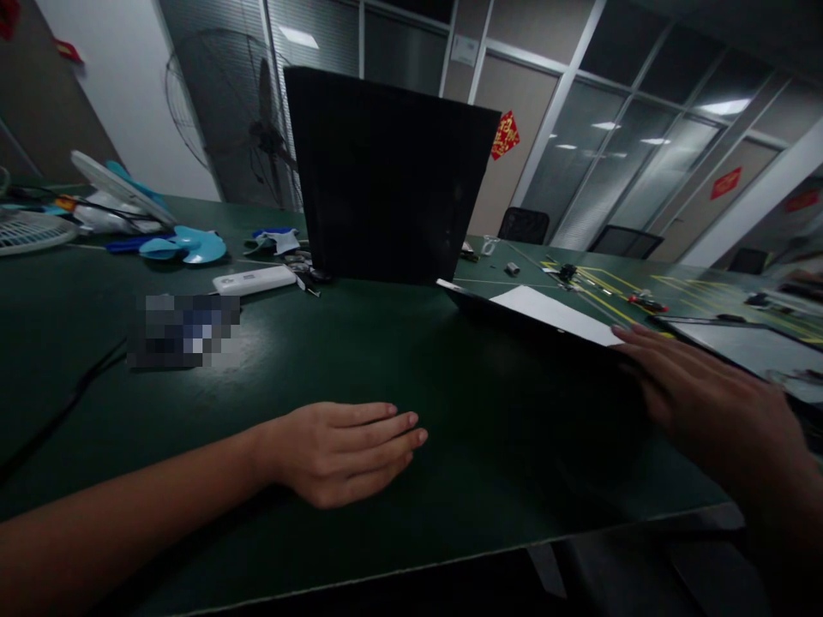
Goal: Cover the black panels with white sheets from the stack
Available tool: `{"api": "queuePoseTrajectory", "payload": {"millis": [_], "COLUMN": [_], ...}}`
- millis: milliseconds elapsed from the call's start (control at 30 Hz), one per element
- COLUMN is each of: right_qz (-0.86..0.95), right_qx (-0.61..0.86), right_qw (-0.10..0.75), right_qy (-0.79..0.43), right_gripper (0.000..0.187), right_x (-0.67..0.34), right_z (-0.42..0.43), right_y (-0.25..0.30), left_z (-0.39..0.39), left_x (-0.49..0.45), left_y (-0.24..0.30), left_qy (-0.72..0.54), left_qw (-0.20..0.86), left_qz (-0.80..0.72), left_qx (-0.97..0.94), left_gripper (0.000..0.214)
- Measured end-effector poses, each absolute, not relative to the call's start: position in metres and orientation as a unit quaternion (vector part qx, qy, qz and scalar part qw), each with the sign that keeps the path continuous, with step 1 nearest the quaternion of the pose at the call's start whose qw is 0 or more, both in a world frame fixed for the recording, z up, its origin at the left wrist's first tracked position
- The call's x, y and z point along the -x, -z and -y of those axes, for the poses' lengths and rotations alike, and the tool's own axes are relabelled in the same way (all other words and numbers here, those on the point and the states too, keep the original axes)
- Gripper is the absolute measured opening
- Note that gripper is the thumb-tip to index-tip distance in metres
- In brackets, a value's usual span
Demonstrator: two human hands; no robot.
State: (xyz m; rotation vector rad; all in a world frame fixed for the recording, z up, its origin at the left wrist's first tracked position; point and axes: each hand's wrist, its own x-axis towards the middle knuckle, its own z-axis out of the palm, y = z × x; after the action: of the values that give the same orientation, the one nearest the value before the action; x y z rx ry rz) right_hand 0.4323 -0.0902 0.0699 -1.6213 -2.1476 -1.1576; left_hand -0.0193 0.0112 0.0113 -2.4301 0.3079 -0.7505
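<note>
My left hand (353, 450) lies on the green tabletop with its fingers stretched out side by side, and it holds nothing. At the right, my right hand (713, 403) grips the near right edge of a thin black panel (553, 343). The panel is tilted, with its dark side toward me and a white sheet or surface (546, 313) showing behind its upper edge. My right thumb is in shadow and partly hidden. Beyond both hands stands a large black upright board or box (392, 180), whose kind I cannot make out.
Back left on the green table (309, 531) lie light blue fan blades (186, 246), a white fan grille (32, 231) and a white bar-shaped device (254, 280). A pixelated object (186, 330) with a dark cable is nearer. Small parts and another framed panel (752, 343) lie at the right.
</note>
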Motion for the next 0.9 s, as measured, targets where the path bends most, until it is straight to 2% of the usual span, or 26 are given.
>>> {"api": "queuePoseTrajectory", "payload": {"millis": [200, 300, 467, 567, 633, 733, 833, 900], "right_qz": [0.842, 0.879, 0.915, 0.935, 0.938, 0.890, 0.783, 0.708], "right_qx": [0.413, 0.349, 0.285, 0.275, 0.303, 0.433, 0.589, 0.669], "right_qw": [0.138, 0.144, 0.114, 0.090, 0.068, 0.064, 0.084, 0.084], "right_qy": [0.319, 0.291, 0.262, 0.207, 0.157, 0.130, 0.181, 0.209], "right_gripper": [0.053, 0.050, 0.044, 0.041, 0.039, 0.041, 0.053, 0.068], "right_x": [-0.367, -0.340, -0.308, -0.303, -0.313, -0.352, -0.419, -0.468], "right_z": [0.096, 0.083, 0.057, 0.034, 0.010, -0.041, -0.093, -0.117], "right_y": [-0.061, -0.055, -0.031, -0.019, -0.019, -0.026, -0.022, -0.005], "left_z": [0.005, 0.009, 0.010, 0.001, -0.008, -0.022, -0.032, -0.036], "left_x": [0.018, 0.017, 0.015, 0.015, 0.017, 0.020, 0.022, 0.023], "left_y": [-0.019, -0.020, -0.011, 0.000, 0.008, 0.017, 0.021, 0.021], "left_qy": [0.330, 0.328, 0.288, 0.218, 0.167, 0.112, 0.087, 0.088], "left_qw": [0.313, 0.318, 0.305, 0.233, 0.157, 0.050, -0.021, -0.040], "left_qz": [-0.174, -0.148, 0.031, 0.165, 0.246, 0.335, 0.366, 0.375], "left_qx": [0.874, 0.877, 0.907, 0.933, 0.942, 0.934, 0.926, 0.922], "left_gripper": [0.024, 0.023, 0.036, 0.053, 0.062, 0.058, 0.056, 0.056]}}
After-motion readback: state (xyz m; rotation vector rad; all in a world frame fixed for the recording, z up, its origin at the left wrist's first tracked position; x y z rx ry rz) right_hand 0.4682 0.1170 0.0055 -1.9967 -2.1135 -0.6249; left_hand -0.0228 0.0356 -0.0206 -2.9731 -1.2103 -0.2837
